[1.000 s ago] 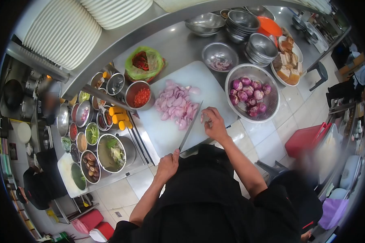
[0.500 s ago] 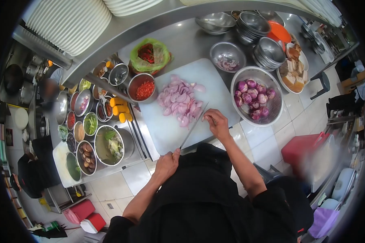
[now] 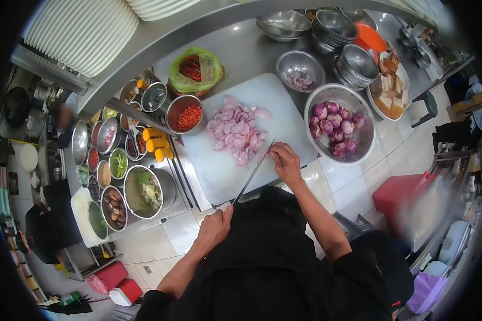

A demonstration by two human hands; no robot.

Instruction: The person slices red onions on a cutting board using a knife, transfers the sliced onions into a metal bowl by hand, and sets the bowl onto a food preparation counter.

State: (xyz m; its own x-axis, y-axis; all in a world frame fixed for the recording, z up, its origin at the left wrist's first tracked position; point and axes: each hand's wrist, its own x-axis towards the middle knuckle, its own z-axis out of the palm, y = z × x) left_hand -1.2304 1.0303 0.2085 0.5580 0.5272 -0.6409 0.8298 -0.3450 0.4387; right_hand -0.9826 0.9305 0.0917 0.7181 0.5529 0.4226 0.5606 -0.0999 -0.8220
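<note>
In the head view, the left hand (image 3: 215, 224) was clamped on the handle of the knife (image 3: 253, 174) and sat slightly nearer the person's body than half a second earlier, so the blade had drawn back a little. The fingertips of the right hand (image 3: 287, 165) were drawn together at the blade near its tip, where one second earlier the fingers were more spread; whether they gripped anything could not be told. A pink piece (image 3: 262, 156) now showed beside the upper blade. There was one knife, slanting over the near right part of one white chopping board (image 3: 219, 184). One heap of onion slices (image 3: 233, 128) lay mid-board, too overlapped to count. Right of the board stood one colander (image 3: 353, 157) with roughly a dozen purple onions (image 3: 334, 120), some partly hidden. Just beyond the board were one steel bowl (image 3: 289, 63) of more slices and one green bag (image 3: 185, 83) of red chillies. By its left edge stood one pot (image 3: 172, 113) of chopped red chilli, near three yellow cylinders (image 3: 158, 144).
</note>
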